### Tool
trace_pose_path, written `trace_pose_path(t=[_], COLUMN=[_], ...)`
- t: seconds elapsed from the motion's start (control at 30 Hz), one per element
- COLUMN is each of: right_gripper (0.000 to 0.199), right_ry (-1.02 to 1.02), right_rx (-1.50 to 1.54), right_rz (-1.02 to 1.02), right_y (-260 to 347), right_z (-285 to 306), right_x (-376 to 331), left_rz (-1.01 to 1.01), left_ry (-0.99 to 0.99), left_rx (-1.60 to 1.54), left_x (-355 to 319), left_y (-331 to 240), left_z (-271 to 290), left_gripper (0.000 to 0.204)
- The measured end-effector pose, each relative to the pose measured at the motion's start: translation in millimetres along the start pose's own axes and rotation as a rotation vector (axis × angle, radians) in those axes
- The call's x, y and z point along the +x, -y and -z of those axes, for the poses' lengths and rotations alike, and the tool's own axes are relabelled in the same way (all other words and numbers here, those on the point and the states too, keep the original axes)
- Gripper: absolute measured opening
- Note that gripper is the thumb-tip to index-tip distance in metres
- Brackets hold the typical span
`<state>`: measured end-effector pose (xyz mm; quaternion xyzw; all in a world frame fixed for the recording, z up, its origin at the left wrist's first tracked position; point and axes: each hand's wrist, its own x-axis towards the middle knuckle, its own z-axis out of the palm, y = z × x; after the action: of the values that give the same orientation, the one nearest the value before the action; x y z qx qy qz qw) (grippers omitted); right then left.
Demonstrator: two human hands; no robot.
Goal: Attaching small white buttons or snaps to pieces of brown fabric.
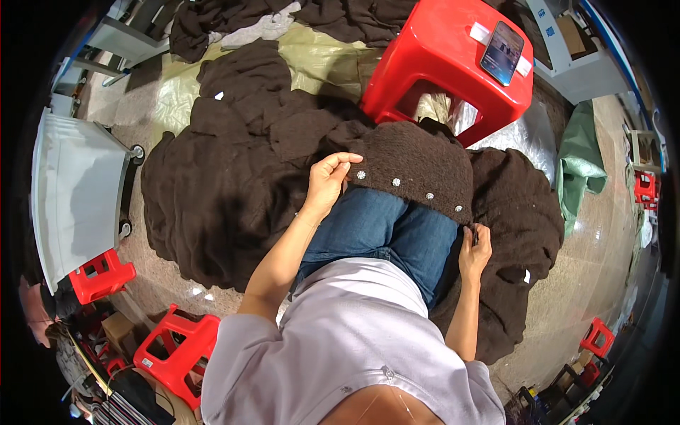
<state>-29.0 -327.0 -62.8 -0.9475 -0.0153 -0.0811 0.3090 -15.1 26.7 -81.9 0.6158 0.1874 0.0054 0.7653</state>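
We have a brown knit piece (418,157) laid over the thighs of the jeans (361,221), just on the near side of a red stool (425,46). Four sparkly buttons (396,182) run along its near edge. Left hand (328,183): thumb and forefinger together, pinched on the edge by the leftmost button. Right hand (476,249): fingertips look closed on the opposite corner; we can't see the thumb's side well.

Main risk, we'd say: slipping. Both grips are small and at the ends, so if either pinch loosens, the edge could sag between the knees and the button row twist. Pulling the hands apart too hard could stretch the soft knit or strain a button.

Second: mix-up. The left pile (212,219) and right pile (520,205) are the same dark brown, and we can't tell where the piece ends and they begin; a tug could drag neighbours along, or a button could snag.

Third: the phone (503,53) lies near the stool's edge, so a knee or yanked cloth knocking the stool could send it sliding onto the floor (591,262).
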Motion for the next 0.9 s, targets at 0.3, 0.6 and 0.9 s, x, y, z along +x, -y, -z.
trace_pose_path(t=[0.3, 0.6, 0.9], right_gripper=[0.015, 0.021, 0.019], right_ry=[0.005, -0.103, -0.001], right_rx=[0.029, 0.145, 0.545], right_rz=[-0.015, 0.056, -0.184], right_y=[5, 30, 62], right_z=[0, 6, -4], right_x=[-4, 4, -1], left_rz=[-0.035, -0.029, -0.742], left_ry=[0.074, -0.11, -0.154], left_rx=[-0.195, -0.272, 0.665], left_x=[-6, 7, -27], left_y=[-2, 22, -13], left_z=[-5, 0, -46], left_gripper=[0.024, 0.019, 0.017])
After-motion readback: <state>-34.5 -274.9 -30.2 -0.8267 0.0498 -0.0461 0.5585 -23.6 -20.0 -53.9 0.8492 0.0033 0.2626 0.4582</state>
